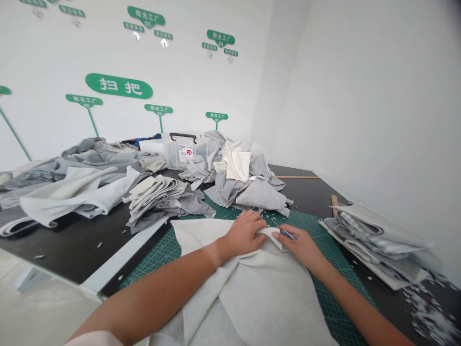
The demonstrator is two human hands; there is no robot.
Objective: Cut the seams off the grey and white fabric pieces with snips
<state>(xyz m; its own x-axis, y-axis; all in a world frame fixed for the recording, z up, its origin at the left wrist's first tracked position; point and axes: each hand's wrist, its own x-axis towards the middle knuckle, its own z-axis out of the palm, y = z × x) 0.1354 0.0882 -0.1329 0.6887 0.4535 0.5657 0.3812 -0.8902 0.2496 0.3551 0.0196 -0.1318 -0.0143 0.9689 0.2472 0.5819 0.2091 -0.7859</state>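
Pale grey fabric sheet [252, 293] lies spread on a green grid cutting mat [324, 283], near the worktop's front edge. Left hand [245, 235] presses down on the sheet's upper edge, apparently steadying the cloth; right hand [298, 247] pinches small blue-handled scissors [287, 234] beside that edge, blades hidden. Mat seemingly shields the black worktop [72, 245] beneath. Folded grey fabric stack [374, 240] sits at the right edge; loose heap of fabric pieces [245, 180] sits beyond the mat.

Pale grey fabric [259, 293] lies creased on a cutting mat [326, 298].
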